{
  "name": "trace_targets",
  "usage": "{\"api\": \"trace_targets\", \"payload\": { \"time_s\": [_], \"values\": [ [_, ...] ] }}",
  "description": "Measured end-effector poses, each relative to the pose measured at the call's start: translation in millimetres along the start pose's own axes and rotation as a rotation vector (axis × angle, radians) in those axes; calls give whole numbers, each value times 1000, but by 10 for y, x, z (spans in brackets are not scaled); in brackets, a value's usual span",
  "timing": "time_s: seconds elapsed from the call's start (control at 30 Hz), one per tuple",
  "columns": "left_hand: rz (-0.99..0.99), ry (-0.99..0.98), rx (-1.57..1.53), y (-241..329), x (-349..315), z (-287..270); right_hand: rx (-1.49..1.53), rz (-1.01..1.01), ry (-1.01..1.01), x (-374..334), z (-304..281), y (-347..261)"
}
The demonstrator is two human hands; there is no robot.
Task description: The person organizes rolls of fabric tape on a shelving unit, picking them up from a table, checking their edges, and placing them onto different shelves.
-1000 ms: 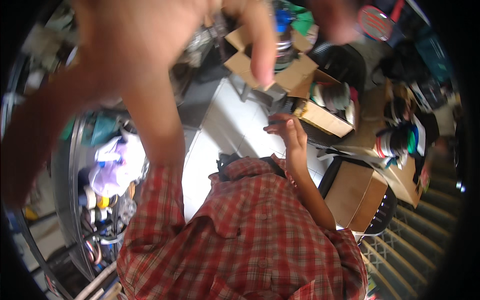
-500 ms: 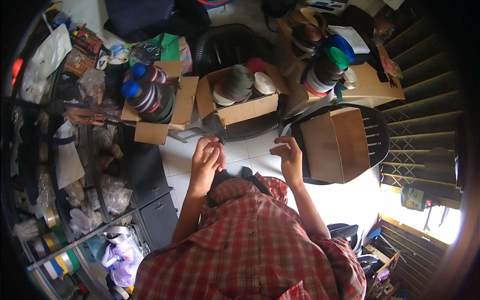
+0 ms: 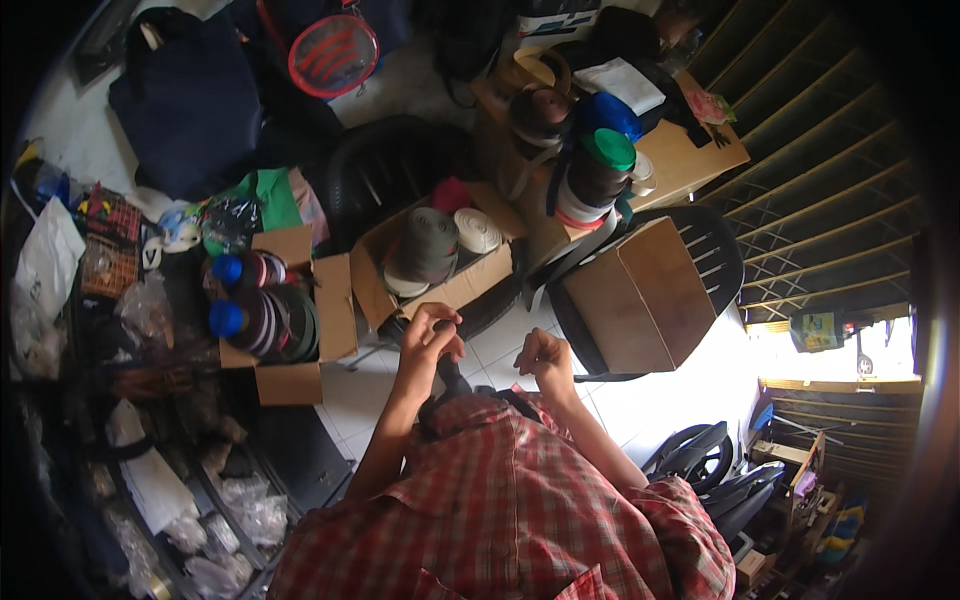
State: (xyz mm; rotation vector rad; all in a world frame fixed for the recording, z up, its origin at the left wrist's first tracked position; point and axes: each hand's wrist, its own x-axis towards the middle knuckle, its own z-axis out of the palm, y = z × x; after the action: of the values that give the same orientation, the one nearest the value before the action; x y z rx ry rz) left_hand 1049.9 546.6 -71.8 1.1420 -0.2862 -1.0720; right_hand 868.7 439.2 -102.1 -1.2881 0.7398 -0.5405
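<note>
- Head view: the left hand [image 3: 430, 335] is raised in front of the chest, fingers curled in, thumb and fingertips pinched on a small dark piece [image 3: 443, 325] at their tips; what the piece is cannot be told.
- The right hand [image 3: 543, 360] is held up beside it, a little lower and apart from it, fingers loosely curled; whether it holds anything cannot be told.
- The dark piece sits at the top of the left hand, up and to the left of the right hand, not touching it.
- Both forearms rise from a red plaid shirt [image 3: 510, 520] that fills the lower middle of the picture.
- Just beyond the left hand stands an open box [image 3: 470, 285] with a grey roll [image 3: 425, 245] and a white roll [image 3: 477, 230] in it.
- To the left, another open box [image 3: 330, 310] holds banded rolls with blue caps [image 3: 226, 318].
- To the right of the hands, a closed box [image 3: 640, 295] rests on a dark chair [image 3: 715, 255].
- Farther off, a stack of rolls topped by a green lid [image 3: 608, 148] and a blue one [image 3: 605, 112] stands at a tan table [image 3: 690, 160].
- The floor under the hands is pale tile [image 3: 500, 345].
</note>
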Motion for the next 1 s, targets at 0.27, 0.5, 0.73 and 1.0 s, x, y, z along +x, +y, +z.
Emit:
{"api": "trace_targets", "payload": {
  "time_s": [0.27,0.5,0.73,1.0],
  "values": [
    [92,-249,10,115,591,-446,-30,0,71,319,315,-116],
    [10,-180,-157,26,732,-562,35,47,157,462,400,-139],
    [-5,-123,-121,-82,881,-308,-7,22,215,627,93,-28],
    [-11,-103,-123,-211,1314,53,94,-13,375,1007,-1005,-189]
  ]
}}
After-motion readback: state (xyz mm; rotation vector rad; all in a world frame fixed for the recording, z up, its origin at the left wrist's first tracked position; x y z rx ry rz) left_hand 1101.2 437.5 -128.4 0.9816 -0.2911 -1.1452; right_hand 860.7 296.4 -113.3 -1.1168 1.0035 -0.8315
